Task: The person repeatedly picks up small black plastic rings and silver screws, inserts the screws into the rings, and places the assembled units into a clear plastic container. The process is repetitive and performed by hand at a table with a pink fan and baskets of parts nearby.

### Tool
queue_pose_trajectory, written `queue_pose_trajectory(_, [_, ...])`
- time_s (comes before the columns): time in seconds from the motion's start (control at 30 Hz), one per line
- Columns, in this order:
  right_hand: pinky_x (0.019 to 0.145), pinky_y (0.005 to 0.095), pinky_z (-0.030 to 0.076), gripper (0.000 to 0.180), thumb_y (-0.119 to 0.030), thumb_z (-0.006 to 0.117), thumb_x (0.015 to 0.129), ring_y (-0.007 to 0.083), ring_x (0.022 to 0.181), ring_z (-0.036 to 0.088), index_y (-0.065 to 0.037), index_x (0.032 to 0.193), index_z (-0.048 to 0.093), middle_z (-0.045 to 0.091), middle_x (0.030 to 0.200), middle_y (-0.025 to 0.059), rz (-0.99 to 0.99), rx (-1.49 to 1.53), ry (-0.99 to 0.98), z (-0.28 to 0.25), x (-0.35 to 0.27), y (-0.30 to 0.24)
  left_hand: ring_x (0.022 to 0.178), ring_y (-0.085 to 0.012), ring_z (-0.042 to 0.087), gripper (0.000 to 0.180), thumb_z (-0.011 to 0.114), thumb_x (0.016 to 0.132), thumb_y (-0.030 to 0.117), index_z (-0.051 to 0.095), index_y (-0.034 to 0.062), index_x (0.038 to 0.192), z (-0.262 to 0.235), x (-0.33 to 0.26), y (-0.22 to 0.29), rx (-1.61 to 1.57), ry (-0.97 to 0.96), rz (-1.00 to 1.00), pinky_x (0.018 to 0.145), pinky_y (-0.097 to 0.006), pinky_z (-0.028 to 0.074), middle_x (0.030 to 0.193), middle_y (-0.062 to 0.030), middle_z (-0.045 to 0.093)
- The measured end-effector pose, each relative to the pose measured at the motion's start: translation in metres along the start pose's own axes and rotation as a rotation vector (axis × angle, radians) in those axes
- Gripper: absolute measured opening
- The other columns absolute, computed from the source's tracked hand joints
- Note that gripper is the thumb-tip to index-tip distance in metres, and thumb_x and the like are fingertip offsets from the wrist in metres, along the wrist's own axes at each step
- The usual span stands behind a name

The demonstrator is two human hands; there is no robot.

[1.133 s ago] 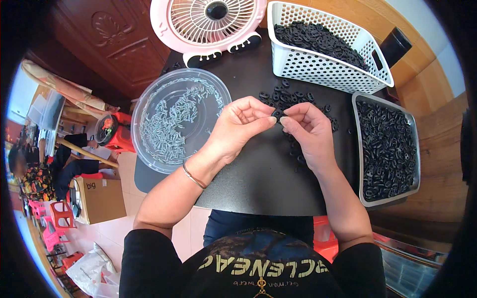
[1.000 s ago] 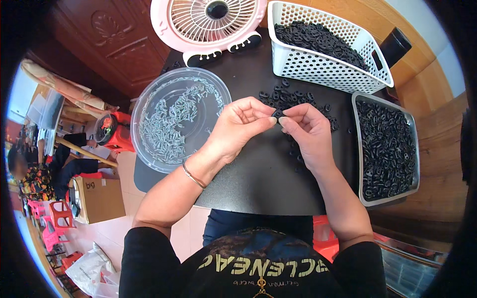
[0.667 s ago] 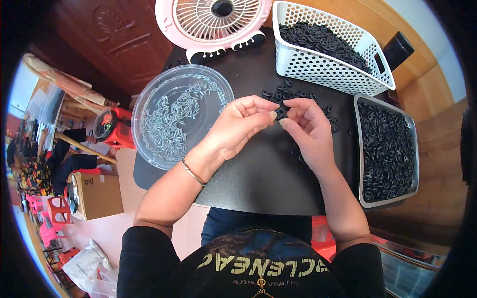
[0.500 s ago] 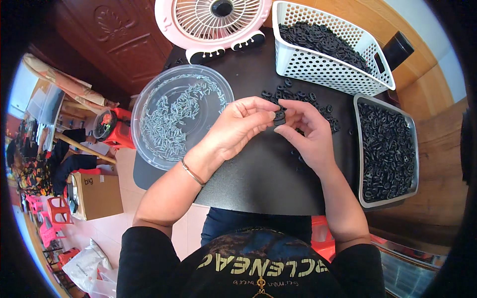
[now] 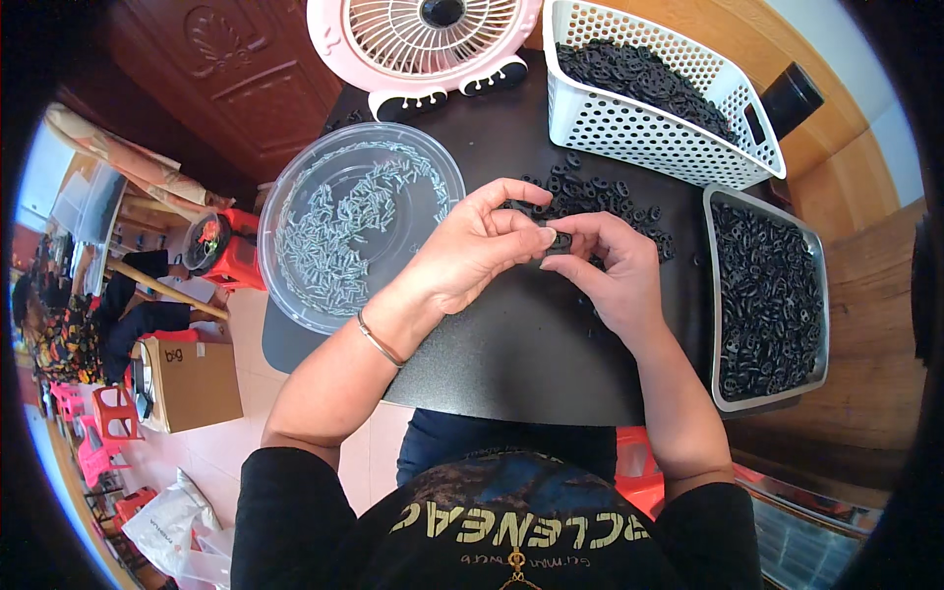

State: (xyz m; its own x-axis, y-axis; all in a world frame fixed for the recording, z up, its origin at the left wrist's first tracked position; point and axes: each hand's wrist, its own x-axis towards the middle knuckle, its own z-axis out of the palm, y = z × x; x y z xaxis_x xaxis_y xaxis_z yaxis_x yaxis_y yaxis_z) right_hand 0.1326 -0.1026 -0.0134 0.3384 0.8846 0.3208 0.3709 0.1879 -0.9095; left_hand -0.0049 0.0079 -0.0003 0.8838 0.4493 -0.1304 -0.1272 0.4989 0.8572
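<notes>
Over the dark table, my right hand point(image 5: 618, 265) pinches a small black part with holes point(image 5: 560, 242) between thumb and fingers. My left hand point(image 5: 467, 246) meets it from the other side, its thumb tip on the part and its index finger raised off it; the other fingers curl underneath, partly hidden. Just beyond my hands lies a loose pile of similar black parts point(image 5: 602, 197). Left of my left hand stands a clear round tub point(image 5: 398, 280) with many small silvery pins or screws point(image 5: 329, 241) in it.
A white perforated basket point(image 5: 639, 147) of black parts stands at the back right. A metal-rimmed tray point(image 5: 716, 324) of more black parts sits at the right edge. At the back is a pink fan point(image 5: 334, 54). A cardboard box point(image 5: 202, 383) stands on the floor left.
My left index finger has lifted away from the black part, while the left thumb stays against it. The right hand keeps its pinch, and the part looks slightly turned.
</notes>
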Motion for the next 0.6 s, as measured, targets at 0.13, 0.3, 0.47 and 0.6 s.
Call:
queue_pose_trajectory(0.13, [0.054, 0.0208, 0.044, 0.03, -0.006, 0.074, 0.063, 0.0075, 0.058, 0.054, -0.004, 0.09, 0.063, 0.057, 0.07, 0.0033, -0.039, -0.055, 0.013, 0.001, -0.001, -0.004, 0.069, -0.0085, 0.055, 0.037, 0.058, 0.08, 0.001, 0.042, 0.001, 0.113, -0.003, 0.001, -0.002, 0.011, -0.02, 0.006, 0.065, -0.02, 0.047, 0.073, -0.0032, 0.058])
queue_pose_trajectory(0.3, [0.053, 0.022, 0.044, 0.029, -0.006, 0.074, 0.062, 0.0089, 0.056, 0.053, -0.004, 0.089, 0.063, 0.056, 0.067, 0.0039, -0.081, -0.165, 0.045, 0.003, -0.001, -0.01, 0.069, -0.0088, 0.056, 0.038, 0.059, 0.079, 0.0, 0.042, 0.0013, 0.113, -0.003, 0.0, -0.001, -0.001, -0.016, -0.011, 0.064, -0.02, 0.047, 0.074, -0.0038, 0.059])
queue_pose_trajectory(0.47, [0.052, 0.0231, 0.043, 0.028, -0.006, 0.073, 0.062, 0.01, 0.055, 0.052, -0.005, 0.088, 0.064, 0.056, 0.065, 0.004, -0.075, -0.211, 0.057, 0.005, -0.004, -0.014, 0.067, -0.0086, 0.056, 0.035, 0.059, 0.078, -0.001, 0.044, 0.0016, 0.109, -0.002, -0.002, 0.001, 0.034, -0.002, -0.017, 0.063, -0.018, 0.046, 0.071, -0.0035, 0.059])
queue_pose_trajectory(0.6, [0.053, 0.0228, 0.043, 0.027, -0.006, 0.073, 0.062, 0.0099, 0.055, 0.052, -0.006, 0.088, 0.064, 0.056, 0.066, 0.0042, -0.106, -0.234, 0.058, 0.005, -0.004, -0.011, 0.067, -0.0083, 0.056, 0.032, 0.06, 0.078, -0.001, 0.046, 0.0014, 0.106, -0.001, -0.003, 0.003, 0.097, 0.014, -0.015, 0.061, -0.018, 0.045, 0.07, -0.0033, 0.059])
